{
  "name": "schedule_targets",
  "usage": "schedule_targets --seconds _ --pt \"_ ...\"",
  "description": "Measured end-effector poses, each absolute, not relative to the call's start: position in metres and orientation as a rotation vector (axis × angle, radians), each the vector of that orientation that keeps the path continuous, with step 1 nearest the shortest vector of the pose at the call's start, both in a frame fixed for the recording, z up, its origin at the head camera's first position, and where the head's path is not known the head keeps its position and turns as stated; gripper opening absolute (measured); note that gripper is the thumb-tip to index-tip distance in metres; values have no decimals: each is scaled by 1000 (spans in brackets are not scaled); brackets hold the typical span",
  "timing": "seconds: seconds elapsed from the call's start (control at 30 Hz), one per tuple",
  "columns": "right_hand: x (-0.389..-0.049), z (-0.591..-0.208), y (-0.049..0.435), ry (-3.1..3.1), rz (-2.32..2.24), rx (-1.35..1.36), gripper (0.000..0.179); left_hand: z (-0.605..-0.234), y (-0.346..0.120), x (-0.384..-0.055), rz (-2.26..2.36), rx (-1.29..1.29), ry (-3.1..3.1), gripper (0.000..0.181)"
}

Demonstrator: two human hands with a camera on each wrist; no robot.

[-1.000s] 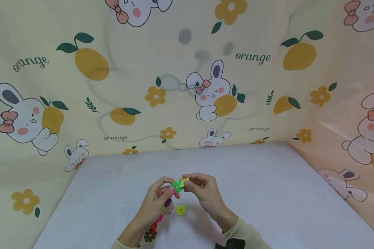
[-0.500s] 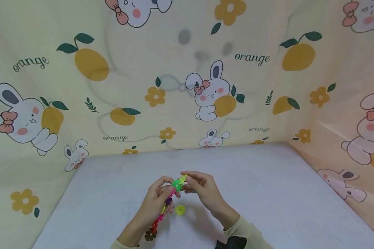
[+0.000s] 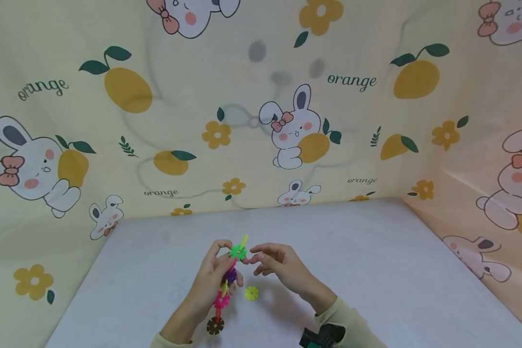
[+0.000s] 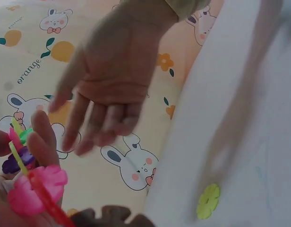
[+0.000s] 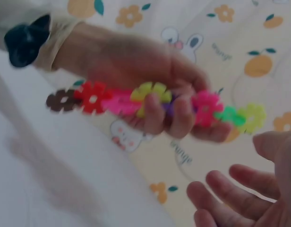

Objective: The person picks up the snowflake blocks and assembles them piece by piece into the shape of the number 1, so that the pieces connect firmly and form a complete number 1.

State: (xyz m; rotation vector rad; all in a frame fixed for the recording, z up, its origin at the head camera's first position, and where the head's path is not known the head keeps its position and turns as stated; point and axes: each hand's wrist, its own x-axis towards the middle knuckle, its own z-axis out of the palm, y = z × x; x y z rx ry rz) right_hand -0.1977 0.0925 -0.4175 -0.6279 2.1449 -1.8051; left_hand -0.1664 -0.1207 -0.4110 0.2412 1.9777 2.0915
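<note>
My left hand [image 3: 205, 280] grips a chain of interlocking flower-shaped plastic discs. At its top end in the head view are a yellow disc [image 3: 244, 240] and a green disc [image 3: 238, 252]. Below them come purple, yellow, pink and red discs, with a brown disc [image 3: 215, 326] at the lower end. The right wrist view shows the whole row, with left fingers curled over the yellow disc [image 5: 150, 90] and the purple one. My right hand [image 3: 287, 270] holds nothing; its fingers are loosely bent, just right of the green disc.
A loose yellow-green disc [image 3: 251, 293] lies on the white table [image 3: 374, 270] below the hands. A patterned cloth wall [image 3: 243, 159] with rabbits and fruit rises behind the table and along both sides. A dark device [image 3: 324, 334] is strapped on the right wrist.
My right hand has let go of the top yellow disc and moved slightly right. The left hand has tilted the chain more upright, its top end shifting left; the loose disc stays put.
</note>
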Motion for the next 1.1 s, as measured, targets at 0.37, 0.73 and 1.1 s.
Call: schedule_targets --seconds 0.37,0.73,1.1 --pt "-207 -470 80 2276 -1537 -740 29 -403 -124 -165 2120 221 2004 38" --pt "-201 -483 76 2608 -901 -904 27 -403 -127 -165 2121 290 1991 46" --pt "-203 -479 80 2521 -1026 -817 13 -405 -127 -164 2055 374 1991 61"
